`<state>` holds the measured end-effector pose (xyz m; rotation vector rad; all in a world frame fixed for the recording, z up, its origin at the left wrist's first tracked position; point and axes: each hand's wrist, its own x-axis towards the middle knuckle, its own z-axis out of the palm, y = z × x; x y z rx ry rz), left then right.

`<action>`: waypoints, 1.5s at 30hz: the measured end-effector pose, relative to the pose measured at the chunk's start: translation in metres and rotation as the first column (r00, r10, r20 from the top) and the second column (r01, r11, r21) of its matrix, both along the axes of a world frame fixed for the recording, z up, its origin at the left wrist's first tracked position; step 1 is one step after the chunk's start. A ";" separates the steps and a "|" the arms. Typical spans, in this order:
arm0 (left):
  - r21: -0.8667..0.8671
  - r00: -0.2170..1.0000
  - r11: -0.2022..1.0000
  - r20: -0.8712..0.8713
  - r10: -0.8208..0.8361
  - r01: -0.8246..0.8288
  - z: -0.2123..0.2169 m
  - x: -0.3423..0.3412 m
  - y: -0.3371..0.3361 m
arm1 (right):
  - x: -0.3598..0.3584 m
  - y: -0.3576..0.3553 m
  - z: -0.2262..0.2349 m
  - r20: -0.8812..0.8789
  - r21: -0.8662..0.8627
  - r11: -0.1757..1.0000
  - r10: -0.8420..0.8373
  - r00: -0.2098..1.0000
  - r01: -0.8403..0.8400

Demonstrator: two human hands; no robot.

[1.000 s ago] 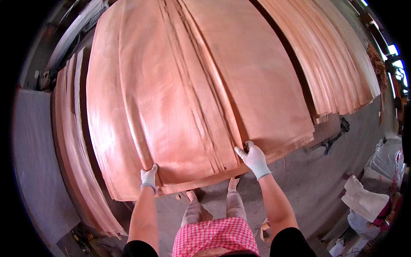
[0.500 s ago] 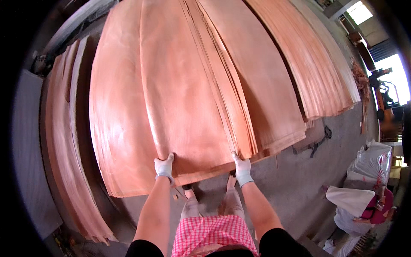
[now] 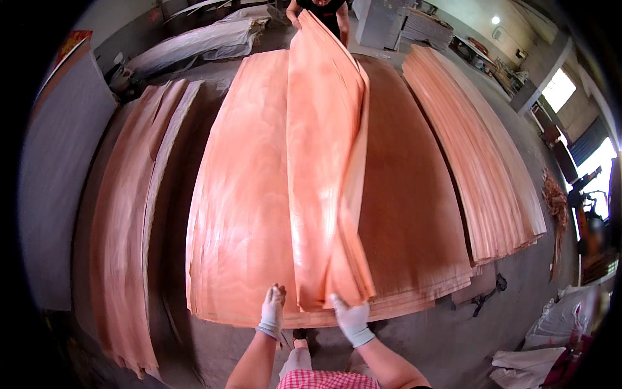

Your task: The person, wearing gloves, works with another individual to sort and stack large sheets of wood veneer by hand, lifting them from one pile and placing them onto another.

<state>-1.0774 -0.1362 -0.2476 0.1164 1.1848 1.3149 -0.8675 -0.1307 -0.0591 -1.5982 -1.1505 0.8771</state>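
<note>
- My left hand [image 3: 272, 313], in a white glove, is closed on the near edge of the lifted veneer sheets [image 3: 324, 168], fingers up on the face. The grip sits at the bundle's left corner so that side cannot sag.
- My right hand [image 3: 352, 318], also gloved, is clamped on the same near edge just to the right, at about 5 o'clock of the bundle. With the hands this close together the thin sheets fold into a ridge between them instead of lying flat.
- The bundle runs from my hands toward 12 o'clock, where another person's hands [image 3: 299, 14] hold the far end up; carried at both ends, it arches clear of the pile underneath.
- Its right edge droops and touches the flat stack [image 3: 414, 214] below, a broad pile of the same reddish veneer that spreads from 10 to 2 o'clock of my hands.
- The stack's near edge lies just past my fingers, so I stand right against it, my checked apron [image 3: 327, 380] at the bottom of view.
- At 9 o'clock a narrower left pile [image 3: 123, 227] lies beside a dark gap in the floor, with a grey board [image 3: 65, 168] leaning beyond it; I judge little room that way.
- At 2 o'clock the right pile [image 3: 479, 162] runs long, separated from the stack by a slim dark lane.
- At 4 o'clock bare concrete floor [image 3: 453, 337] opens up, with white sacks [image 3: 538, 350] further out; that seems the freest side for stepping.
</note>
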 end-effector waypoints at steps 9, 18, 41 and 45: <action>-0.502 0.674 0.635 0.131 0.727 -0.587 -0.038 -0.112 -0.079 | -0.131 -0.037 0.011 -0.222 0.104 0.212 0.957 0.185 -0.972; -0.168 0.228 0.985 -0.961 -0.153 -0.046 0.021 -0.052 -0.091 | 0.108 -0.058 -0.142 0.369 -0.350 0.936 0.105 0.923 0.033; -0.730 -0.643 0.569 -0.650 -0.405 0.379 0.051 0.270 0.005 | 0.541 -0.035 -0.255 -0.284 -0.330 0.397 -0.907 0.311 0.856; -0.654 -0.591 0.450 -0.751 -0.295 0.608 0.066 0.419 0.019 | 0.582 0.009 -0.249 -0.136 -0.578 0.324 -0.943 0.302 0.749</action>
